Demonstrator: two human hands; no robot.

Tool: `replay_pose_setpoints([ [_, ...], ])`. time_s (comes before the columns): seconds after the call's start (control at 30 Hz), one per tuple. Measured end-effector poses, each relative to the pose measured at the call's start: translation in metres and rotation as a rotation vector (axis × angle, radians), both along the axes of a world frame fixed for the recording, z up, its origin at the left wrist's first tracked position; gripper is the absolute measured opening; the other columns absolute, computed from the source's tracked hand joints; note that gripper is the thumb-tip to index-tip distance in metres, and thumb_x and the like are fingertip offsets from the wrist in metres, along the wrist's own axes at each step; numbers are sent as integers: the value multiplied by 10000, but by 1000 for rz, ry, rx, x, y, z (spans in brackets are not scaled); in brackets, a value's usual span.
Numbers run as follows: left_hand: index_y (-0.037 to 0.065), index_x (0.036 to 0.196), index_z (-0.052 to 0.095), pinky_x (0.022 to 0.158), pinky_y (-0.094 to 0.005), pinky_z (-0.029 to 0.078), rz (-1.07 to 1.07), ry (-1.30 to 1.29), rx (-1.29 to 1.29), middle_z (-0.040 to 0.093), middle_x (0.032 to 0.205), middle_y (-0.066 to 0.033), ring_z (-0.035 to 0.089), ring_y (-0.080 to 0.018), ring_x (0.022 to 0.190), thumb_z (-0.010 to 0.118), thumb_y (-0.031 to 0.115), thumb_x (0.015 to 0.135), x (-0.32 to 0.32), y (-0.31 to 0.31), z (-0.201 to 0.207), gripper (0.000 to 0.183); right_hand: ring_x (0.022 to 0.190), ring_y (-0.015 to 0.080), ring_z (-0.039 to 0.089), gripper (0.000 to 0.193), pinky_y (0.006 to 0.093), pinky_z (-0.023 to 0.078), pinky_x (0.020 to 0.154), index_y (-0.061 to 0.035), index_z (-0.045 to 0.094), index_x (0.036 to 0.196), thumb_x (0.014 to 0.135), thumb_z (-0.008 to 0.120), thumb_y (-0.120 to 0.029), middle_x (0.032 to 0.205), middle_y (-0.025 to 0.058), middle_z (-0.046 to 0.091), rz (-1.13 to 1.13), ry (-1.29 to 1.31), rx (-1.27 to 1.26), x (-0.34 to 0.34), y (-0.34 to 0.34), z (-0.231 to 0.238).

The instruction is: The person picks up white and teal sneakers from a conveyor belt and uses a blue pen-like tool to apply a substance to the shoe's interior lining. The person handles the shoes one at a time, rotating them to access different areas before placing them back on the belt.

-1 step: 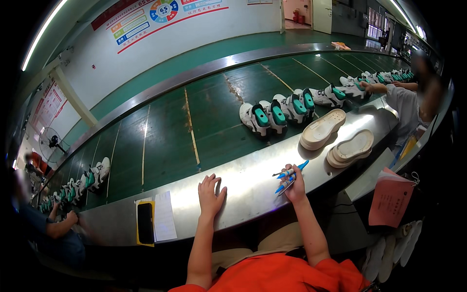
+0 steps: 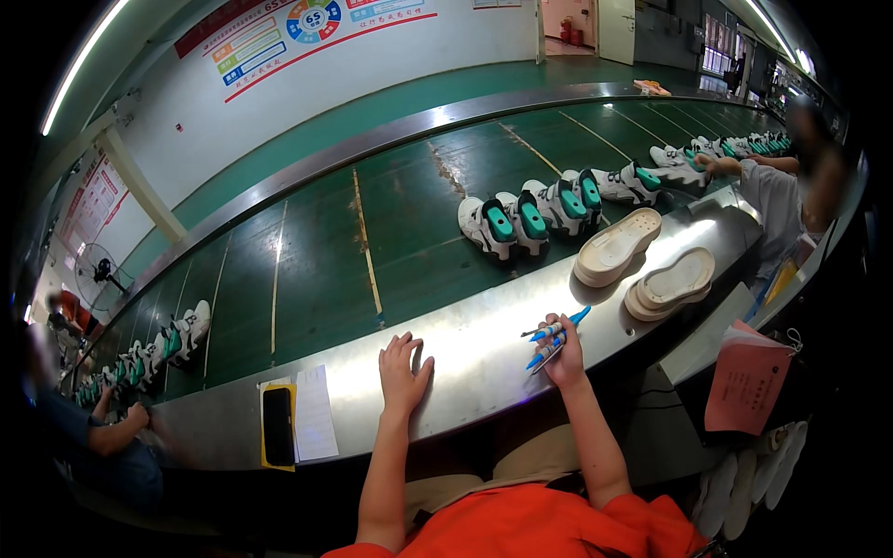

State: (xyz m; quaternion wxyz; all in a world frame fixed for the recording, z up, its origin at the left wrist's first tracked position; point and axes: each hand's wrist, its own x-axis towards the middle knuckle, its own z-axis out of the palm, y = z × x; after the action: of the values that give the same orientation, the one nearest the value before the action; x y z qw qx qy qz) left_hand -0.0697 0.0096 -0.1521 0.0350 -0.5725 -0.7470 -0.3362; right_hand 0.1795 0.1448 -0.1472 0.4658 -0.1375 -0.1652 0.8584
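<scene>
On my feed, the right hand (image 2: 565, 359) gripped a small bundle of blue pen-like tools (image 2: 579, 317) above the metal ledge (image 2: 479, 367) — they overlapped, so no exact count. The left hand (image 2: 402, 379), at its 9 o'clock, had fingers apart and nothing in it; it lay on or just over the ledge, contact unconfirmed.

To manage that hold well, I judged it needed a firm pinch, one tool singled out and the rest tucked into the palm, so no tip scraped or rolled away. The free left looked handy for parting them.

Surface: bare steel between the hands, with strong glare. From the right hand, pale soles stood on the ledge at 1 o'clock (image 2: 619, 246) and 2 o'clock (image 2: 670, 281). From the left hand, a black phone (image 2: 277, 426) and a white sheet (image 2: 315, 414) sat at 8.

Room: a green belt (image 2: 316, 270) ran beyond the ledge, white shoes (image 2: 486, 232) on it at the right hand's 11 — a co-worker's hand (image 2: 712, 166) reached a shoe farther off at 1. A pink booklet (image 2: 746, 377) hung at 3; a fan (image 2: 104, 272) stood far left, toward 10.
</scene>
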Motion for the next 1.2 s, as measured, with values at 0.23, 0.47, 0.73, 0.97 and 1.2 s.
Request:
replay_pose_setpoints([
  [0.23,98,1041,551,997,-498,235,-1,0,7,493,1205,-111,373,-323,1198,631,238,736,0,1,0,345,530,61,347,209,203,309,454,-97,445,830,909,396,-285,649,-12,392,24,37,23,2,1,-3],
  [0.47,81,1037,558,972,-443,275,2,32,22,507,1191,-133,403,-334,1171,635,209,726,2,0,3,345,572,67,378,192,203,318,484,-95,459,840,898,415,-272,693,-3,439,58,79,66,3,4,-10],
  [0.73,83,1044,556,978,-445,268,0,25,23,503,1196,-130,399,-332,1177,634,213,729,2,0,2,350,588,71,391,194,207,331,494,-94,466,847,897,424,-276,708,-2,445,52,62,66,4,3,-9],
  [0.97,90,1054,553,993,-455,250,8,20,6,495,1209,-126,386,-329,1190,626,224,738,2,-1,1,351,578,71,376,202,208,318,486,-93,468,843,900,415,-279,702,-2,438,71,82,76,4,5,-12],
  [1.2,96,1051,549,1004,-497,229,-1,-6,-6,491,1211,-117,370,-324,1200,621,239,746,1,0,1,344,570,75,379,197,211,322,484,-95,467,854,900,413,-279,662,-3,424,40,50,45,3,3,-9],
])
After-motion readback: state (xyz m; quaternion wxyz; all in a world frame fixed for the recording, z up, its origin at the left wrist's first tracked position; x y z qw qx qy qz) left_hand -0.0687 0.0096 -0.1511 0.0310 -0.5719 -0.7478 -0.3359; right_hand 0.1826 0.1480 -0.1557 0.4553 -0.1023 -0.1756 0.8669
